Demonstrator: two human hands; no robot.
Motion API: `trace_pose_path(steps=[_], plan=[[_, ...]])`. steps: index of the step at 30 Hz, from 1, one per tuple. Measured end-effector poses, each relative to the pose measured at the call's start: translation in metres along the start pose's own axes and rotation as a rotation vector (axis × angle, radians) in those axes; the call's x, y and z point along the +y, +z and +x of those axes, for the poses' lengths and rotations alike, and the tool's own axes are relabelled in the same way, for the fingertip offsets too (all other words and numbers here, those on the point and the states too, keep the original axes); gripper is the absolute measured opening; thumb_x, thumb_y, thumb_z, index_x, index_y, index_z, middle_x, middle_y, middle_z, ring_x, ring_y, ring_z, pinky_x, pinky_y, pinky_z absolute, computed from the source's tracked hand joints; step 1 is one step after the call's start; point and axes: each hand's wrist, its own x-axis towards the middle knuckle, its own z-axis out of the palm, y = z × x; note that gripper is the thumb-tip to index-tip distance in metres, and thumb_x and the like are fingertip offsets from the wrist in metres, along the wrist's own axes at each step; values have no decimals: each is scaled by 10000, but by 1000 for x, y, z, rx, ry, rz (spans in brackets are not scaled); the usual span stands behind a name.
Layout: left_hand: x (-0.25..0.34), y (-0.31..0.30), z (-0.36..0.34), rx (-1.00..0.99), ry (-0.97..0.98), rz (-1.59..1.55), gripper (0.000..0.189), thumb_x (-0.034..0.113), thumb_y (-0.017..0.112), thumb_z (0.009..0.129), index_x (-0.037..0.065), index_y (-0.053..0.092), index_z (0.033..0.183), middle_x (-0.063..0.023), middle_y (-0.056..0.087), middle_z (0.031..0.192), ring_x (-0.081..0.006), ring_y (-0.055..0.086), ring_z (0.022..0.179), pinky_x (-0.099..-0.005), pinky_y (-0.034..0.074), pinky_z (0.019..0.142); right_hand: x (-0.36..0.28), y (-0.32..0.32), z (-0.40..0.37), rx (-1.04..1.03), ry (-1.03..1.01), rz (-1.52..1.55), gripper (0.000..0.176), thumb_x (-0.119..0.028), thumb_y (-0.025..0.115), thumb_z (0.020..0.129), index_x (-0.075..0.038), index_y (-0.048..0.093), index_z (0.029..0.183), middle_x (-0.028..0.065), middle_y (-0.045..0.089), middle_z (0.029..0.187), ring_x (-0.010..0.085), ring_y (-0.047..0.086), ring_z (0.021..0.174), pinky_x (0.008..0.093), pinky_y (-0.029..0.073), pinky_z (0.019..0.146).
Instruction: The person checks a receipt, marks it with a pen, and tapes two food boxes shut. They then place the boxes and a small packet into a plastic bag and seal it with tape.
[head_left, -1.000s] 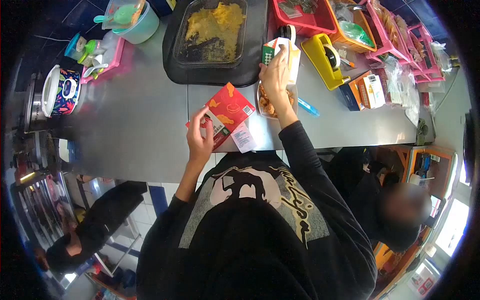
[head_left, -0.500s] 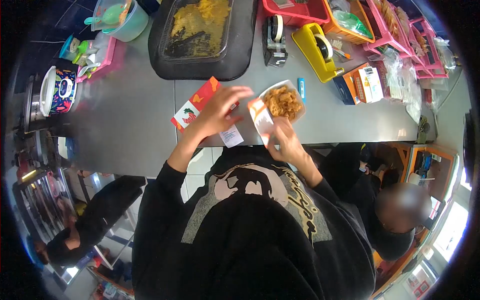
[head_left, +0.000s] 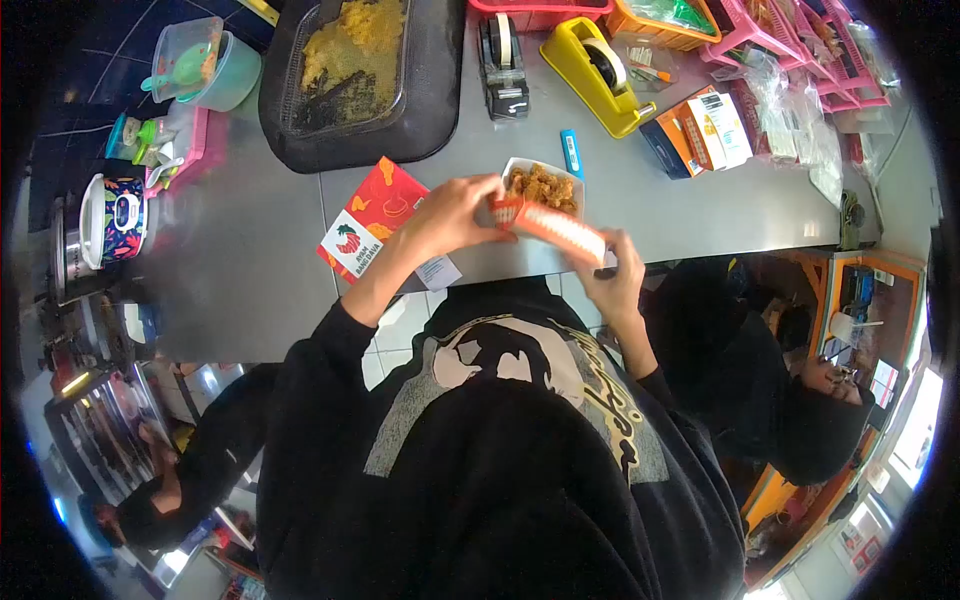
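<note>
An open paper box (head_left: 508, 172) holds fried food (head_left: 541, 188) on the metal counter, with its orange-red lid (head_left: 560, 228) raised at the near side. My left hand (head_left: 462, 214) has its fingers closed on the lid's left corner. At the lid's right end, my right hand (head_left: 612, 277) pinches the edge. A red printed card (head_left: 386, 200) with a logo lies to the left, partly under my left forearm. Beside it, a white printed slip (head_left: 438, 272) sticks out below my left wrist.
Behind are a black tray (head_left: 420, 120), a black tape dispenser (head_left: 505, 85), a yellow tape dispenser (head_left: 590, 85) and a blue stick (head_left: 571, 153). Small boxes (head_left: 715, 135) and pink baskets (head_left: 795, 40) stand right. One person (head_left: 790, 390) is at the right, another (head_left: 215, 440) at the left.
My right hand has moved right and my left hand has come onto the lid. The lid is swung across the box's near side. The whole view has shifted slightly.
</note>
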Motion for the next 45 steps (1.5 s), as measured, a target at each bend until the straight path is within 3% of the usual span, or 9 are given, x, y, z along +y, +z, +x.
trace_pose_path(steps=[5,8,10,13,22,30,37,39,45], plan=[[-14,20,9,-26,-343,27,516,423,788,700,-34,592,840,-190,652,733,-274,650,702,-369,504,650,10,10,21,-17,612,-24,745,-242,830,677,-10,380,1224,111,580,839,181,592,639,300,501,600],[-31,24,26,-339,-519,127,586,481,759,715,-46,592,909,-205,653,813,-304,648,788,-397,499,732,45,15,24,-146,708,105,879,-278,828,675,-43,302,1339,169,562,1021,178,607,737,312,523,632],[-39,32,24,-152,-327,62,583,485,740,734,-35,584,945,-209,644,866,-301,639,838,-390,493,757,38,11,34,-245,745,286,841,-230,807,695,-39,333,1362,182,527,1147,193,616,845,338,537,725],[-32,36,35,9,-127,-74,563,484,706,771,-7,571,1011,-209,623,955,-296,619,918,-380,483,796,51,17,40,-325,482,378,675,-129,772,712,-23,440,1290,160,562,1103,205,616,897,337,522,784],[-35,31,66,-263,-294,-53,591,509,727,742,-23,617,975,-192,642,911,-277,630,867,-365,494,754,69,9,67,-576,738,537,570,68,758,603,26,549,1131,89,629,1054,172,608,938,315,489,851],[-31,25,51,-113,-489,-224,563,448,863,573,-5,645,826,-106,664,797,-179,638,734,-292,509,698,62,23,68,-588,528,454,414,-64,781,689,17,600,1052,96,659,961,157,613,906,309,486,829],[-3,18,18,62,-488,-405,438,265,885,580,9,611,805,-67,656,765,-106,618,714,-243,496,664,20,27,58,-356,518,498,376,-209,824,704,5,622,939,96,671,891,148,629,837,279,508,757],[-7,19,5,80,-482,-521,552,415,888,523,2,628,781,-90,655,756,-150,633,734,-281,507,675,4,20,57,-374,525,479,397,-208,825,703,12,622,963,102,674,909,143,632,852,282,512,766],[17,6,-27,165,-520,-895,498,260,902,574,-7,605,872,-64,650,808,-111,610,730,-235,505,689,-47,14,59,-334,411,444,446,-198,826,689,-7,654,1053,113,673,955,173,640,907,303,514,805]])
